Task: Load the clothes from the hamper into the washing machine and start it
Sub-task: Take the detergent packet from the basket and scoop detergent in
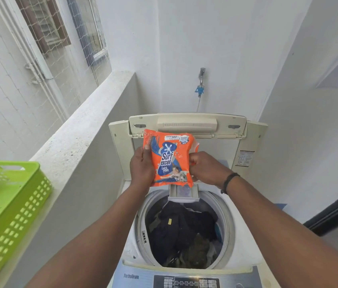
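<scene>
An orange Surf Excel detergent packet (169, 157) is held upright over the open top-load washing machine (245, 242). My left hand (141, 165) grips the packet's left edge with the thumb on its front. At the right edge my right hand (204, 167) pinches the packet. Just below it the small detergent drawer (183, 193) is pulled out over the drum. Dark clothes (184, 231) fill the drum. The machine's lid (186, 124) stands raised at the back. A green hamper (8, 204) sits on the ledge at the left.
The control panel (186, 281) lies along the machine's near edge. A concrete parapet ledge (76, 146) runs along the left, with netting and a window beyond. A tap with a blue hose fitting (200, 88) is on the back wall. White walls close in at the right.
</scene>
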